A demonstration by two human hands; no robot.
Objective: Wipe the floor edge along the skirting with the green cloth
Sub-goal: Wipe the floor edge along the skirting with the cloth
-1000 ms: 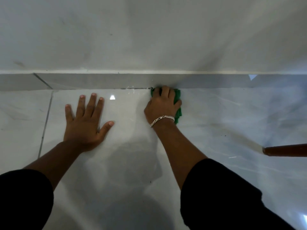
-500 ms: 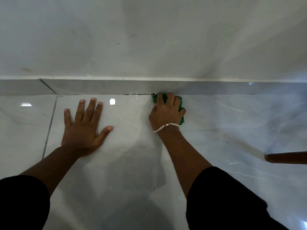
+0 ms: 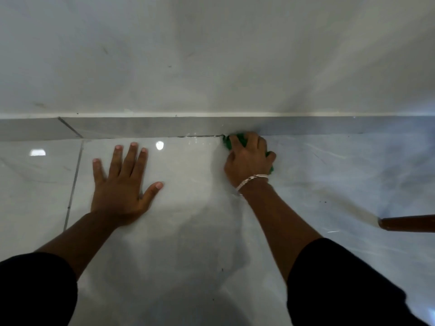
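My right hand [image 3: 248, 158] presses a bunched green cloth [image 3: 227, 142] onto the glossy tiled floor, right against the foot of the grey skirting [image 3: 164, 127]. Most of the cloth is hidden under the fingers; green shows at the hand's left and right sides. A silver bracelet sits on that wrist. My left hand [image 3: 122, 184] lies flat on the floor to the left, fingers spread, holding nothing. A dark line of grime runs along the floor edge just left of the cloth.
A white wall rises above the skirting. A brown wooden leg [image 3: 407, 223] reaches in from the right edge, low over the floor. A grout line [image 3: 74, 182] runs down the floor left of my left hand.
My right hand with the cloth has slid a little to the right along the skirting. The left hand has stayed planted. The view has tilted slightly upward.
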